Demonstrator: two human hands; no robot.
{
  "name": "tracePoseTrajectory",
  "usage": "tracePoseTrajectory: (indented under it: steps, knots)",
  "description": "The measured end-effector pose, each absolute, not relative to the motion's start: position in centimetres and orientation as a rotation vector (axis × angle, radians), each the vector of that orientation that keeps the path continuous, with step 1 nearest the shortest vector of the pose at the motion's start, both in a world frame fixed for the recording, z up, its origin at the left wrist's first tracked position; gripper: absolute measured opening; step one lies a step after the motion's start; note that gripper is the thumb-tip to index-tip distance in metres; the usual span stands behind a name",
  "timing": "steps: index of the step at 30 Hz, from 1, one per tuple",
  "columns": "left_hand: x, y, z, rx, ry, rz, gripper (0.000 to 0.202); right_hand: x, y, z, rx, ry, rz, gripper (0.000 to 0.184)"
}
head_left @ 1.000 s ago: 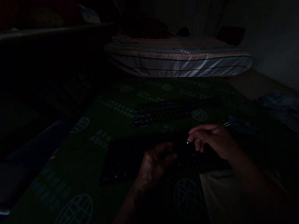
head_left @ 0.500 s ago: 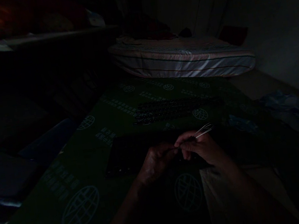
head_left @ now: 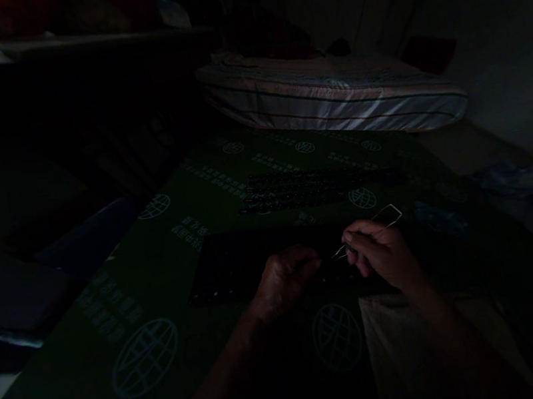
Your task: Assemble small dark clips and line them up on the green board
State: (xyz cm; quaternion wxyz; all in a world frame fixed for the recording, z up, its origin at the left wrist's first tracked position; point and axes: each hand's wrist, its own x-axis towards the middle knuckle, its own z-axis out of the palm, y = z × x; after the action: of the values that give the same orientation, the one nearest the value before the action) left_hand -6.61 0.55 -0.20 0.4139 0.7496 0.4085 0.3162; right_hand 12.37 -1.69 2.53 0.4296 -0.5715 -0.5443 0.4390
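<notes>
The scene is very dark. My right hand (head_left: 380, 250) is closed in a pinch on a thin wire tool (head_left: 384, 216) whose loop end sticks up to the right and whose tips point left. My left hand (head_left: 287, 280) rests with curled fingers on a black keyboard frame (head_left: 226, 266) lying on a green mat (head_left: 150, 292); whether it holds anything is hidden. The tool's tips are just right of my left fingers. Rows of loose black keycaps (head_left: 310, 187) lie on the mat beyond the frame.
A striped mattress (head_left: 331, 95) lies on the floor behind the mat. A dark blue object (head_left: 85, 238) sits at the mat's left edge. Crumpled bluish cloth (head_left: 517, 183) lies on the floor to the right. A pale cloth (head_left: 394, 334) lies under my right forearm.
My right hand has moved right and turned the wire tool, so its loop end now points up and right. My left hand has stayed on the keyboard frame.
</notes>
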Motion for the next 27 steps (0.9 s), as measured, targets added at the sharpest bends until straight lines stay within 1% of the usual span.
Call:
tracePoseTrajectory:
  steps: [5,12,19,23,27]
  knots:
    - [-6.6,0.6,-0.6,1.979,1.002,0.766,0.015,12.4,-2.2,2.7,-1.675,-1.478,0.961,0.021]
    - [-6.4,0.5,-0.5,2.071,1.000,0.767,0.016,11.7,-2.6,2.4,-1.774,-1.670,0.680,0.020]
    - [-6.4,0.6,-0.3,2.142,1.006,0.706,0.017,10.8,-2.9,2.0,-1.858,-1.837,0.427,0.025]
    - [-6.1,0.5,-0.1,2.258,1.006,0.681,0.017,10.8,-2.7,2.1,-1.843,-1.910,0.371,0.030]
    - [-5.3,0.1,0.3,2.419,1.076,0.614,0.017,11.1,-2.5,2.0,-1.683,-1.949,0.408,0.030]
